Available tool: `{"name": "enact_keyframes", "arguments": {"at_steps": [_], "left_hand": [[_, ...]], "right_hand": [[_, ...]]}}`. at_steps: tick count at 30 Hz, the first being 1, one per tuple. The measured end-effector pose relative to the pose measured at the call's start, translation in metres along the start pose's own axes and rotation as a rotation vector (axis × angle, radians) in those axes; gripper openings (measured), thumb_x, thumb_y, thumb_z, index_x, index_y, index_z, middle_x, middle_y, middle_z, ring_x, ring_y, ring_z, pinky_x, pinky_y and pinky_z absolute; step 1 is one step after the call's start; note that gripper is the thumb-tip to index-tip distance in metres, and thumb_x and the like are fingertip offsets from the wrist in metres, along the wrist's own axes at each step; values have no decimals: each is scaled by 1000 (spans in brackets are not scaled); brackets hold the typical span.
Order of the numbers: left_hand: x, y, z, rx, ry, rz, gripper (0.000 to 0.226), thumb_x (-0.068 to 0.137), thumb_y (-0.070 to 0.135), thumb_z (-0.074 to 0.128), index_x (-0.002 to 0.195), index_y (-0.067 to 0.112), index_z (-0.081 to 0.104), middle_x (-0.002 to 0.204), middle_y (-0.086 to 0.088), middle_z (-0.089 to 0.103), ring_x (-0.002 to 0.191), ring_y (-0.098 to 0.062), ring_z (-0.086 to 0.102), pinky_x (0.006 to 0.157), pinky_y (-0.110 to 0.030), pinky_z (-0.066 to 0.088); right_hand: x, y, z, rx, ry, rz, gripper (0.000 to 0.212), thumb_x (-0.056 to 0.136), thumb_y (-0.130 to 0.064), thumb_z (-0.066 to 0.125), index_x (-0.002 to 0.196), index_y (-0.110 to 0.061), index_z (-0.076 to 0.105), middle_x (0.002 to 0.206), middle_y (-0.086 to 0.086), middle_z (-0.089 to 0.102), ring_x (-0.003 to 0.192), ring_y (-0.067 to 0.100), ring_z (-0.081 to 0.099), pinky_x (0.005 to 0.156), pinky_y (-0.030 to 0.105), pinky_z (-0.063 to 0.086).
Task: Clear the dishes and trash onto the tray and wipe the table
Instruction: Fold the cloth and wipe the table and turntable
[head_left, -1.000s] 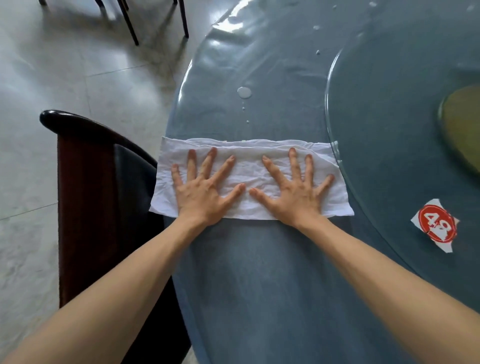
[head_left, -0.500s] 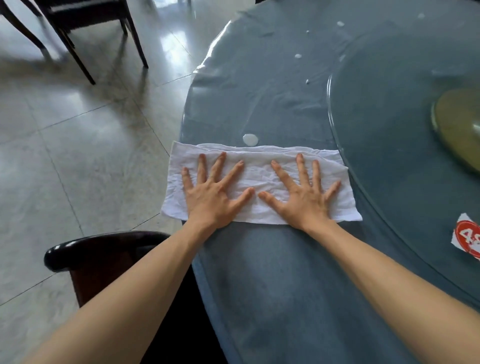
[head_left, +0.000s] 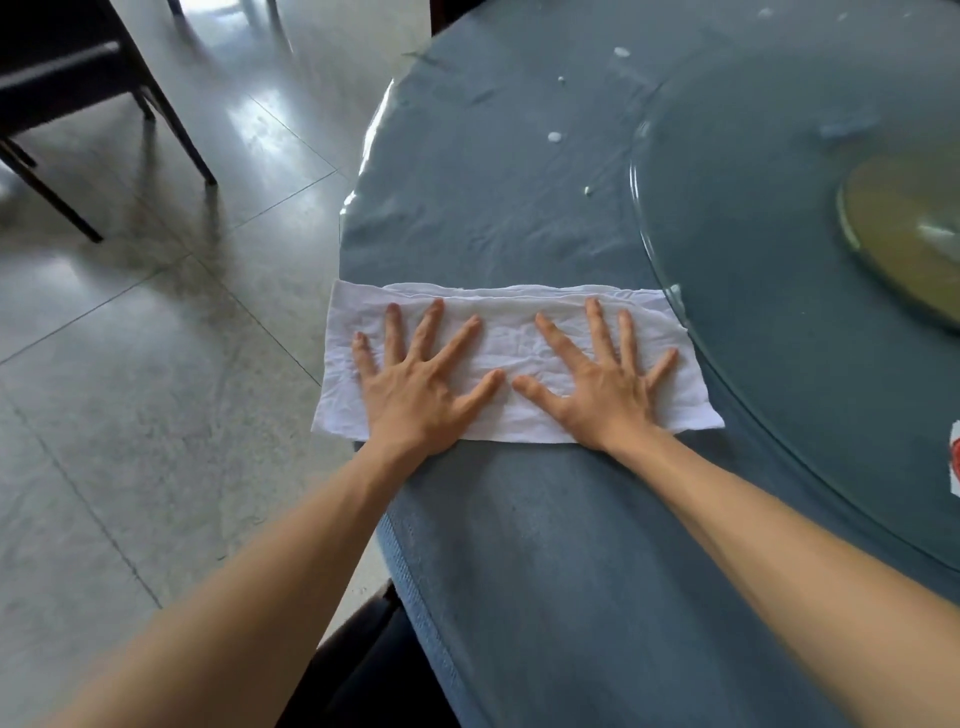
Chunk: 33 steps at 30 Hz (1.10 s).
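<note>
Change: crumpled white rectangular cloth (head_left: 511, 358) pushed farther along the round blue-grey covered table (head_left: 519, 545) than a second ago; large white droplet that lay ahead of it then no longer visible, most likely swept under the leading edge.
Meaning for task: wiping stage in hand, with a strip nearest the table rim already passed over; no dishes or trash in sight on this side.
Left hand (head_left: 415, 384): flat, fingers spread and straight, palm pressing the left half of the cloth, gripping nothing.
Right hand (head_left: 602, 382): same flat spread, pressing the right half, thumb tips of both hands nearly meeting.
Cloth position: across the rim zone, left end overhanging the table edge, right end touching the rim of the clear glass turntable (head_left: 779, 364).
Left to wipe: small white spilled drops (head_left: 555, 137) well ahead of the cloth, several more near the far edge.
Cut off: red-and-white paper tag (head_left: 955, 462) at the right border, only a sliver showing; yellowish round base (head_left: 904, 239) under the glass also cropped.
Hidden: tray not in view; surface under the cloth unseen.
Hard to make out: dark chair (head_left: 67, 78) at top left blurred; dark shape below the table edge possibly another chair back.
</note>
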<state>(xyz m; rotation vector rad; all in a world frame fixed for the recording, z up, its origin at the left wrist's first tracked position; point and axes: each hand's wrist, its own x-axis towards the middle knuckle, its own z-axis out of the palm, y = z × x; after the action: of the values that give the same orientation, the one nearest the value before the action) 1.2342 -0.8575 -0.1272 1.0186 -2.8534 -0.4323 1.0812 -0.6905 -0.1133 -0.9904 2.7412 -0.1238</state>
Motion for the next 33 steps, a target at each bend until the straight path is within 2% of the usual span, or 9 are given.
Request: {"name": "enact_keyframes", "arguments": {"at_steps": [8, 15, 21, 33], "left_hand": [[78, -18, -7, 25, -29, 82, 77, 78, 97, 11, 149, 67, 2, 169, 18, -1, 157, -27, -14, 120, -63, -11], [109, -26, -12, 27, -56, 134, 91, 67, 105, 13, 149, 68, -2, 169, 18, -5, 156, -28, -18, 118, -66, -13], [147, -35, -15, 36, -64, 181, 92, 65, 106, 13, 147, 69, -4, 169, 19, -7, 155, -29, -20, 116, -68, -12], [278, -51, -22, 2, -89, 327, 91, 66, 105, 15, 148, 68, 2, 170, 18, 0, 156, -28, -15, 118, -66, -12]], "right_hand": [[59, -18, -8, 49, 12, 64, 86, 68, -106, 16, 146, -75, -6, 171, -10, -22, 156, 29, -25, 107, 82, -16], [83, -25, -12, 57, 15, 101, 89, 67, -105, 19, 147, -75, -4, 171, -11, -23, 155, 27, -28, 108, 82, -12], [111, -35, -19, 87, -3, 144, 91, 63, -107, 17, 147, -75, -3, 170, -12, -25, 153, 27, -32, 108, 81, -17], [207, -59, -34, 125, 28, 306, 93, 61, -107, 17, 146, -76, -3, 171, -13, -22, 154, 27, -32, 111, 80, -11]]}}
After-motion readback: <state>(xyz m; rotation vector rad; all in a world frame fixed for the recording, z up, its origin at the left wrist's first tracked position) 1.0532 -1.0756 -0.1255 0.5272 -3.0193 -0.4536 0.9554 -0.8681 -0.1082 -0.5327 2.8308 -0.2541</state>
